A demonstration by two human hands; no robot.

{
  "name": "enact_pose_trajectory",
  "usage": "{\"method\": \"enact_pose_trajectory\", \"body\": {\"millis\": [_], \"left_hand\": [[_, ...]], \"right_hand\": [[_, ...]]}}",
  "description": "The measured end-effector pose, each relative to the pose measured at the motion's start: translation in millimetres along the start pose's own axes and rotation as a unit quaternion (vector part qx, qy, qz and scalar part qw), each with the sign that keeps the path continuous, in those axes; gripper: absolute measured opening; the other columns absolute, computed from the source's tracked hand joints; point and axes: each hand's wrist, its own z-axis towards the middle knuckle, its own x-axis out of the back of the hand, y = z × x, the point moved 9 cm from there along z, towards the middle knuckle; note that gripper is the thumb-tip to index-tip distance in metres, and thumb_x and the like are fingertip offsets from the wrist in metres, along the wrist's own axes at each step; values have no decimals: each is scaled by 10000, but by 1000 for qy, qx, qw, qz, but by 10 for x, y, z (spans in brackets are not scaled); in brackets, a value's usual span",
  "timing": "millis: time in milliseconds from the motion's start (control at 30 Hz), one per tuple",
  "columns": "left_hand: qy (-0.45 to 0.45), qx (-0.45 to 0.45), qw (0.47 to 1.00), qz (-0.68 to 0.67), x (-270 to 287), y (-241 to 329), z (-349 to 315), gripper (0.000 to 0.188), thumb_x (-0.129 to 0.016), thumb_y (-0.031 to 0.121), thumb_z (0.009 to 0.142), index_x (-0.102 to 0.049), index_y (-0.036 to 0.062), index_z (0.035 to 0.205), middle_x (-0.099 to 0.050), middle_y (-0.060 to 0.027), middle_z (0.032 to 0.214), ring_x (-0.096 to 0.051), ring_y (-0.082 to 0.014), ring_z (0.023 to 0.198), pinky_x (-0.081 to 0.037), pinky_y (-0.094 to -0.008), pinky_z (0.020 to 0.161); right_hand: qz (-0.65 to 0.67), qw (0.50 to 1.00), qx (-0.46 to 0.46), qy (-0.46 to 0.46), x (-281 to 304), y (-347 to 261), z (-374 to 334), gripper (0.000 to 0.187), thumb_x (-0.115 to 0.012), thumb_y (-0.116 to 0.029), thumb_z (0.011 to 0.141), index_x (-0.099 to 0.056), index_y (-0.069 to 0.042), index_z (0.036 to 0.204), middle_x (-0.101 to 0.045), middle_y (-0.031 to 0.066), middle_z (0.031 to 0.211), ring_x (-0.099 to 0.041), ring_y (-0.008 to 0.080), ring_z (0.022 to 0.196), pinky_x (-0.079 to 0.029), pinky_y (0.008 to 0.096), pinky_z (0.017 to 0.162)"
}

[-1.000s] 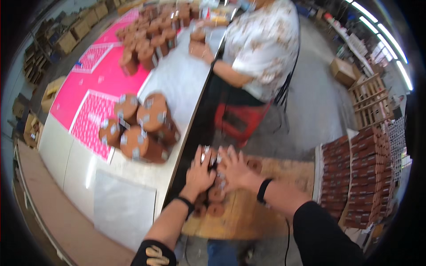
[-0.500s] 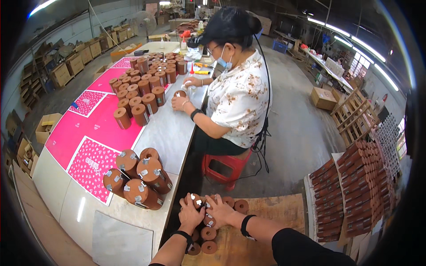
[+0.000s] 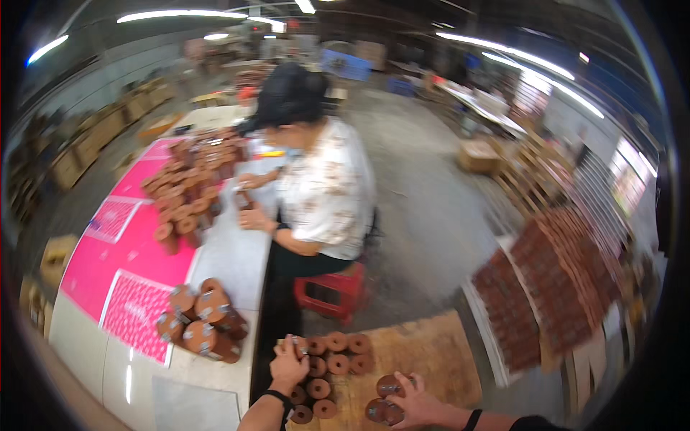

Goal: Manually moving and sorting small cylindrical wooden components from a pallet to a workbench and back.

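On the wooden board, my left hand (image 3: 289,368) is curled around a brown cylinder (image 3: 300,347) at the far left corner of a group. Several more brown cylinders with round holes (image 3: 338,364) stand upright beside it in that group. Apart from them, to the right, my right hand (image 3: 418,404) grips a small cluster of brown cylinders (image 3: 389,386) whose tops carry silvery pieces. Motion blur hides exactly how many its fingers press on. Black bands circle both my wrists.
On the table (image 3: 79,332) to the left stand larger brown cylinders (image 3: 207,337) and many smaller ones (image 3: 188,228) on pink sheets. A co-worker (image 3: 323,187) sits on a red stool (image 3: 332,294), handling a cylinder. Stacked brown pieces (image 3: 546,287) rise at the right.
My right hand has moved right and nearer, taking a cluster of cylinders away from the group. My left hand stays at the group. The whole view has shifted and blurred.
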Motion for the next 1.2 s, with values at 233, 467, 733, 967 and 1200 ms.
{"method": "enact_pose_trajectory", "body": {"millis": [233, 467, 733, 967, 1200], "left_hand": [[85, -174, 977, -93, 325, 1014, -913, 808, -751, 317, 768, -378, 97, 1451, -501, -252, 1301, -547, -452, 1124, -500, -498, 877], [-121, -218, 968, -15, -734, 2185, -1969, 901, -742, 524, 799, -365, 62, 1475, -472, -284, 1390, -478, -429, 1271, -439, -497, 1014], [-176, -195, 961, 90, -827, 4076, -3165, 912, -665, 588, 816, -340, 83, 1502, -522, -264, 1367, -562, -412, 1205, -486, -483, 946], [-151, -251, 948, -127, -1441, 5361, -3638, 841, -766, 257, 743, -358, 65, 1452, -578, -242, 1274, -569, -386, 1187, -462, -438, 967], [-148, -294, 923, -201, -2171, 6315, -3602, 797, -779, 233, 722, -407, 59, 1406, -591, -230, 1250, -605, -384, 1124, -479, -445, 952]], "right_hand": [[56, 958, -281, 5, -263, 836, -2150, 839, -832, -571, 559, -614, -141, 1246, -214, 299, 1511, -253, 591, 1290, -394, 631, 1022], [133, 861, -487, 69, -292, 1264, -4323, 851, -812, -620, 577, -612, -162, 1266, -148, 293, 1537, -214, 600, 1297, -346, 620, 1064], [85, 851, -495, 151, 175, 1938, -6203, 853, -826, -585, 575, -608, -126, 1260, -124, 278, 1554, -166, 612, 1325, -408, 629, 1016], [19, 857, -500, 125, 765, 2911, -7496, 810, -850, -507, 554, -622, -95, 1213, -139, 264, 1552, -179, 580, 1337, -432, 590, 1024], [11, 867, -490, 85, 1414, 4024, -7979, 815, -851, -479, 559, -601, -96, 1235, -128, 259, 1560, -151, 582, 1358, -441, 599, 1017]]}}
